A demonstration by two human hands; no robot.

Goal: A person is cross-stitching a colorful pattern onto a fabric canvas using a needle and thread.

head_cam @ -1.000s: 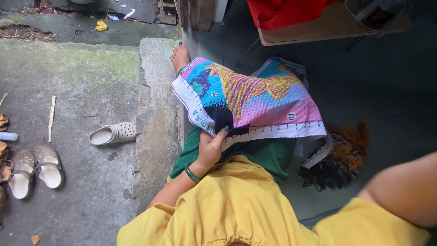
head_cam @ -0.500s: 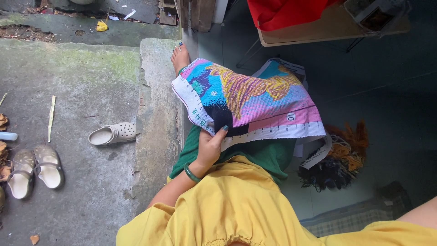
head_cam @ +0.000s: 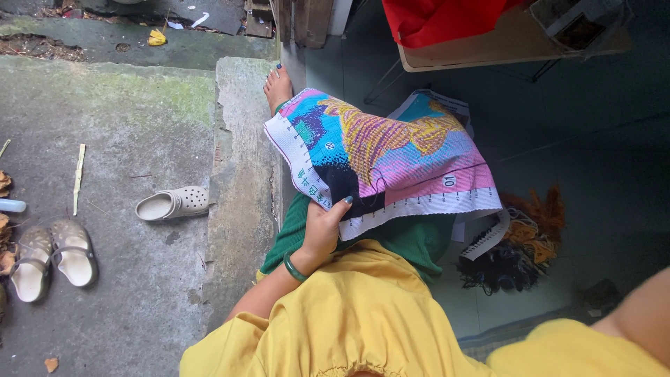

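Your left hand [head_cam: 322, 227] pinches the near edge of the soft, limp, multicoloured cross-stitch cloth [head_cam: 380, 160] draped over your green-clad lap, best gripped by its white gridded border, while your right hand's grip cannot be told, only the forearm [head_cam: 638, 318] showing.

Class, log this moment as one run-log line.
left hand: grips colourful cross-stitch canvas edge | right hand: out of view | grey clog: on concrete
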